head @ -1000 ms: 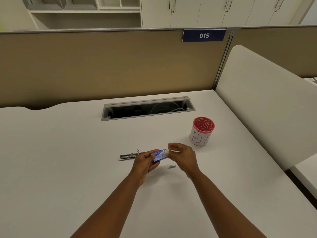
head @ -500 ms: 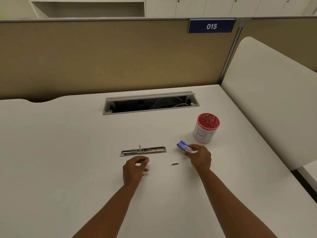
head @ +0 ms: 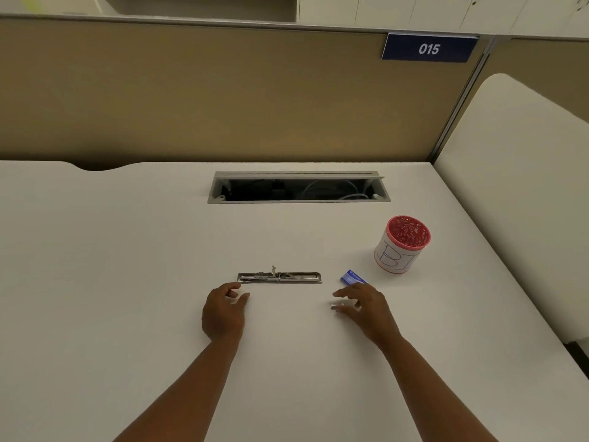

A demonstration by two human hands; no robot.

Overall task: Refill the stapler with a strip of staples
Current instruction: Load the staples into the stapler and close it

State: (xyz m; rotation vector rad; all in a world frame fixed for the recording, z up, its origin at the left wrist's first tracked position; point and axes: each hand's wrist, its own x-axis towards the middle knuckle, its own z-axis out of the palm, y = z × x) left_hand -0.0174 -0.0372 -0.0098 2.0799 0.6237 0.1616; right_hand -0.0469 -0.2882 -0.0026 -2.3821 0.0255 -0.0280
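Note:
A metal stapler [head: 279, 277] lies flat and opened out on the white desk [head: 127, 282], long side left to right. My left hand [head: 224, 311] hovers just in front of its left end, fingers loosely curled, holding nothing. A small blue staple box [head: 352, 278] lies on the desk to the right of the stapler. My right hand [head: 366, 309] is just in front of the box, fingers spread over a short grey strip of staples [head: 334, 307] on the desk. Whether the fingertips touch the strip is unclear.
A white cup with a red patterned rim [head: 403, 244] stands at the right, behind the box. An open cable tray [head: 298, 188] is set into the desk further back. A tan partition [head: 223, 97] closes the back; a white divider [head: 516, 186] borders the right.
My right hand has let go of the blue box, which now lies on the desk, and has come back over the staple strip. My left hand has moved up toward the stapler.

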